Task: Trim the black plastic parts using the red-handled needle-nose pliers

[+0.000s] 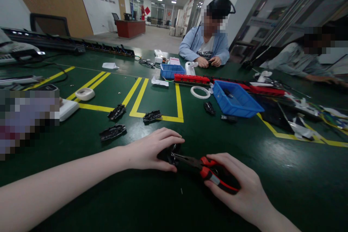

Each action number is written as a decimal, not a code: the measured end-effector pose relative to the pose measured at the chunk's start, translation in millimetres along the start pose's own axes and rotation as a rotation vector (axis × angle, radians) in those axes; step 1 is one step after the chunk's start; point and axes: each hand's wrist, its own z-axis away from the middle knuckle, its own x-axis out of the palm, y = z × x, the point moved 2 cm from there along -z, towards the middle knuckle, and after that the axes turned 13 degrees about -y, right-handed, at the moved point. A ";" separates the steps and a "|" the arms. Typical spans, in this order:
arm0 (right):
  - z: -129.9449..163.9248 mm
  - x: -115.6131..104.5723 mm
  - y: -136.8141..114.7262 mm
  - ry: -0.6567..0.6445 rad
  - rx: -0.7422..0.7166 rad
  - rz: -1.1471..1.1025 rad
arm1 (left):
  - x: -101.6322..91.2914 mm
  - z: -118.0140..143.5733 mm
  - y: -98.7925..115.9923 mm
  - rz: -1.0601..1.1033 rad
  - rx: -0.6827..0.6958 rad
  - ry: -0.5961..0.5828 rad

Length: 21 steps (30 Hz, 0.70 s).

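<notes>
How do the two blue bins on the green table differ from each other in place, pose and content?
The near blue bin stands right of the yellow lines; the far blue bin stands behind them, closer to the seated person. The near bin looks larger and sits turned at an angle; the far one sits nearly square to the view. The near bin holds a small dark part; the far bin's inside is hidden. Both are open plastic trays.

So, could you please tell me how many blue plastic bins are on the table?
2: a large blue bin right of centre, and a smaller blue bin farther back near the seated person. Others may be hidden.
</notes>
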 end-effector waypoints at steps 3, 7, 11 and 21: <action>0.0 -0.4 0.6 0.022 -0.008 0.022 | -0.5 -0.2 -0.4 -0.001 0.011 0.012; -1.3 -3.8 -2.0 0.065 -0.066 0.103 | -1.3 -1.3 -0.2 0.010 0.021 -0.011; -1.8 -6.3 -7.7 0.102 -0.137 0.177 | -1.9 -2.6 0.2 0.032 0.021 -0.036; -1.6 -3.1 -5.9 0.111 -0.134 0.200 | -2.0 -2.8 0.3 0.076 0.013 -0.026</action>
